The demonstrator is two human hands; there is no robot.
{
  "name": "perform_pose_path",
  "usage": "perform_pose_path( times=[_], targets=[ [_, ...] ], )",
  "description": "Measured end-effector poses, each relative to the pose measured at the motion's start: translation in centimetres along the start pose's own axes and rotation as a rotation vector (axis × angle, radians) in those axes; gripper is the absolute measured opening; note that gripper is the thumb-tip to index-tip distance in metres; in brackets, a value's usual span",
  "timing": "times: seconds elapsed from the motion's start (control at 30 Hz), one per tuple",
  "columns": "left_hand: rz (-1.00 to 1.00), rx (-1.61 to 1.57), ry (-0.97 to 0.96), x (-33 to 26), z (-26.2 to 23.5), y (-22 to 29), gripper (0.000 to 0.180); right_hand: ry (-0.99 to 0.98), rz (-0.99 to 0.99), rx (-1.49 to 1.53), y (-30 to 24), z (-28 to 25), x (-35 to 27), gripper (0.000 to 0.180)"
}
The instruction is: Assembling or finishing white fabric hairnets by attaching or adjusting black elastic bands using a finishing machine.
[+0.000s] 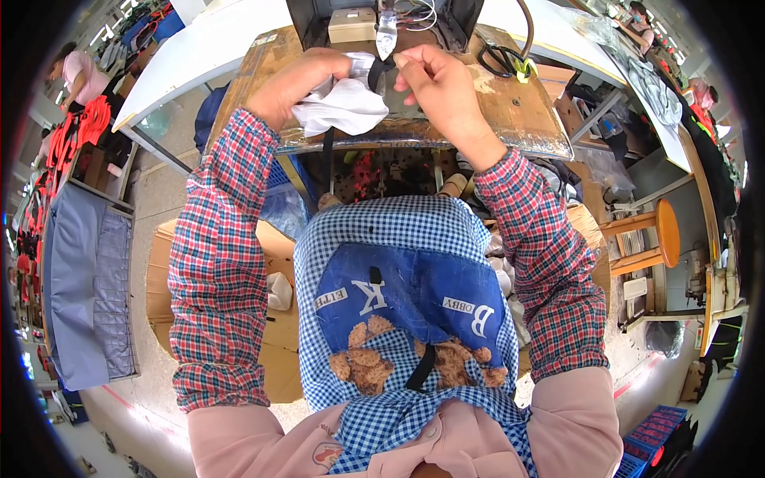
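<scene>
1. Nearest, a checked apron (pixel 398 255) covers the lap below the worn wooden desk (pixel 510 111).
2. The left hand (pixel 291 84) is closed around a bunched white fabric piece (pixel 343 107) at the desk's front edge.
3. The right hand (pixel 434 80) pinches a thin black strap (pixel 374 76) between thumb and forefinger — the strap hangs down over the edge.
4. Risk, as I judge it: the strap slipping from that light pinch, or the loose fabric bunching near the sewing machine (pixel 382 24) — scissors (pixel 502 60) lie beyond.
</scene>
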State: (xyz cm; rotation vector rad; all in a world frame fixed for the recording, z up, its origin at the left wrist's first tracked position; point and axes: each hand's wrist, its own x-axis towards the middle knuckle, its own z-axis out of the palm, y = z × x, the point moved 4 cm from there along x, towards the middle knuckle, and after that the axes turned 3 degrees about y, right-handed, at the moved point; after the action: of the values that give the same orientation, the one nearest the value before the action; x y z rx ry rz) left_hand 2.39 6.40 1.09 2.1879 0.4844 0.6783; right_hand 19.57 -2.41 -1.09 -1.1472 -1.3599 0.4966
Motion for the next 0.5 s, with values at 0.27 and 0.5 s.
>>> perform_pose_path(
  times=[0.27,0.5],
  targets=[
    [-0.16,-0.195,0.027,0.4,0.1,-1.4,0.022,-0.015,0.087,0.072,-0.2,-0.1,0.0,0.023],
    [-0.335,-0.379,0.083,-0.3,0.9,-1.1,0.042,-0.024,0.133,0.154,0.3,-0.1,0.1,0.023]
  ],
)
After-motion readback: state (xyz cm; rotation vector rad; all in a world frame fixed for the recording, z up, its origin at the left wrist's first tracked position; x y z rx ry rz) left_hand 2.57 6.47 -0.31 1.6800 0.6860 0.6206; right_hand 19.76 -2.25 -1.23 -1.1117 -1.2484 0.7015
